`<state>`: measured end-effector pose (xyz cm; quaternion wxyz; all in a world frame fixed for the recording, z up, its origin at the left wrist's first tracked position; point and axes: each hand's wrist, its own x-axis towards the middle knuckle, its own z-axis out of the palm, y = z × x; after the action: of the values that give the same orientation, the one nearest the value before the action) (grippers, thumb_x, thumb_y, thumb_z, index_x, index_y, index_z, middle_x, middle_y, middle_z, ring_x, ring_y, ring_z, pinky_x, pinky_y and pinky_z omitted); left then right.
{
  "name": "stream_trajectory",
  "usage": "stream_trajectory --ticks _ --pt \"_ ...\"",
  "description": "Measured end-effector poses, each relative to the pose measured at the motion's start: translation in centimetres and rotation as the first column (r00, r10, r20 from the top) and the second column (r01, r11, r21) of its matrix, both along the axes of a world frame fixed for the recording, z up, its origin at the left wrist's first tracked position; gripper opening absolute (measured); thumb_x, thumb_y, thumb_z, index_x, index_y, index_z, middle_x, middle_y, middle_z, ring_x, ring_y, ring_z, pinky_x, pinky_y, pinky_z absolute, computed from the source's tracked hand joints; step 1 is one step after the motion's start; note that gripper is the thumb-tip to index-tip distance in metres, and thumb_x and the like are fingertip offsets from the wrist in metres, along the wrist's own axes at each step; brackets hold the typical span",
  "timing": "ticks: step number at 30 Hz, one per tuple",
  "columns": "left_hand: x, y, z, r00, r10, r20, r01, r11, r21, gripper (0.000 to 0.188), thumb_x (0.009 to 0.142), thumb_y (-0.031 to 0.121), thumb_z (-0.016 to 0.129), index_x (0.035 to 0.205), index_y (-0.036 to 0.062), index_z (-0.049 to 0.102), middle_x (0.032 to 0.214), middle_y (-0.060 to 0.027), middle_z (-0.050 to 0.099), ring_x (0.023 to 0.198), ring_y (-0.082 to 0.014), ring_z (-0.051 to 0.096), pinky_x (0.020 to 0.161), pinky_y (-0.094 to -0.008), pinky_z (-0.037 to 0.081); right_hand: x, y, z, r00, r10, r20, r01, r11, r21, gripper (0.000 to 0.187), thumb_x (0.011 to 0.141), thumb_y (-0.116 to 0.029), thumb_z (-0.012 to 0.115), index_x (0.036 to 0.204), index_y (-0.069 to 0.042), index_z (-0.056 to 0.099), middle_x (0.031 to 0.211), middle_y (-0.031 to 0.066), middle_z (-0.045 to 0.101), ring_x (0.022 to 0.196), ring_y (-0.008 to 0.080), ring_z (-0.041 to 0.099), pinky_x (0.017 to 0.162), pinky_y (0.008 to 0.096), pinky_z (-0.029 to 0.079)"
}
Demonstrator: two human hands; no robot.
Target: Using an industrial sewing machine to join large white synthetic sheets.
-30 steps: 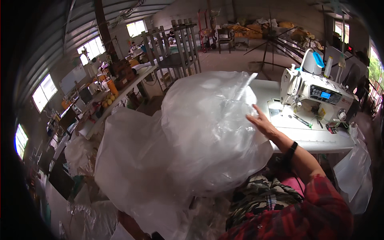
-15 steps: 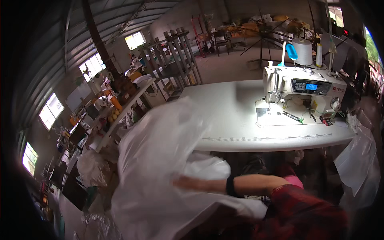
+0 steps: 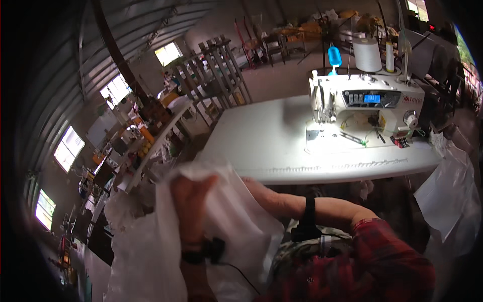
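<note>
A large white, translucent sheet (image 3: 239, 214), thin and plastic-like, hangs in folds in front of me, left of and below the sewing table's front edge. My left hand (image 3: 191, 199), a dark device on its wrist, is raised and closed on the sheet's upper part; motion smears it and the folds cover its fingertips. At the sheet's right border, my right hand (image 3: 259, 194) is closed on the edge, its fingers mostly hidden behind the material. That wrist wears a black band. A white sewing machine (image 3: 370, 103) with a lit blue display stands beyond on the white table (image 3: 251, 136).
Tweezers (image 3: 353, 138) lie near the needle area. A thread cone (image 3: 367, 55) stands behind the machine. More white sheeting (image 3: 448, 194) hangs off the table's right end. A cluttered bench (image 3: 161, 141) runs along the left, near a grey metal rack (image 3: 214, 75).
My left hand has come into view, gripping the sheet. The sheet has dropped from its billowed shape, and my right hand has moved up and right. The view has shifted slightly.
</note>
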<state>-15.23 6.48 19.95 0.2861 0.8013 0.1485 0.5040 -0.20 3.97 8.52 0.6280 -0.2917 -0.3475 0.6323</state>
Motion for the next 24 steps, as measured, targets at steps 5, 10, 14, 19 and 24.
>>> stream_trajectory --ticks 5,10,14,19,24 --pt "2.1 5.2 4.8 0.993 0.107 -0.046 -0.097 0.979 0.177 0.04 0.085 0.02 0.075 0.059 0.004 0.05 0.058 0.0045 0.04 0.057 -0.0066 0.037 0.053 -0.0316 0.032 2.6 -1.0 -1.0 0.992 -0.119 0.047 0.111 0.983 0.149 0.056 0.104 -0.052 0.037 0.103 -0.004 0.065 0.093 -0.0002 0.064 0.082 0.0081 0.056 0.08 0.0249 0.046" --pt "0.3 7.4 8.4 0.996 0.085 -0.015 -0.083 0.989 0.119 0.025 0.086 0.02 0.076 0.102 0.0018 0.069 0.093 -0.002 0.07 0.082 -0.007 0.062 0.079 -0.022 0.047 3.5 -3.0 -4.5 0.965 -0.184 0.189 0.143 0.966 0.213 0.043 0.101 -0.045 0.051 0.106 -0.004 0.064 0.094 -0.0019 0.062 0.085 0.0061 0.054 0.078 0.0244 0.046" --pt "-0.1 10.6 10.4 0.978 -0.125 0.17 0.137 0.989 -0.061 0.025 0.091 0.005 0.067 0.114 -0.0032 0.059 0.115 -0.0111 0.064 0.104 -0.0201 0.063 0.094 -0.0325 0.051 3.3 -4.5 -7.6 0.938 -0.151 0.311 0.083 0.972 0.219 0.034 0.099 -0.035 0.059 0.106 -0.002 0.064 0.089 -0.0025 0.059 0.083 0.0058 0.051 0.075 0.0253 0.044" --pt "1.3 10.9 13.0 0.918 -0.241 0.315 0.271 0.961 -0.054 0.014 0.092 0.001 0.063 0.104 -0.0046 0.063 0.112 -0.0149 0.065 0.107 -0.0225 0.063 0.097 -0.0358 0.051 4.0 -3.7 -7.8 0.718 -0.44 0.539 0.222 0.879 0.422 0.035 0.096 -0.031 0.063 0.085 0.002 0.063 0.065 0.0104 0.053 0.065 0.0145 0.045 0.061 0.0322 0.042" --pt "-3.8 16.3 8.9 0.938 0.345 0.043 -0.338 0.934 -0.118 0.032 0.095 0.018 0.063 0.121 -0.0013 0.062 0.122 -0.0113 0.063 0.117 -0.0222 0.058 0.105 -0.039 0.041 3.7 -3.8 0.0 0.506 -0.499 0.703 0.227 0.864 0.45 0.038 0.095 -0.029 0.058 0.075 0.003 0.057 0.06 0.0159 0.048 0.054 0.0248 0.045 0.056 0.0378 0.041"
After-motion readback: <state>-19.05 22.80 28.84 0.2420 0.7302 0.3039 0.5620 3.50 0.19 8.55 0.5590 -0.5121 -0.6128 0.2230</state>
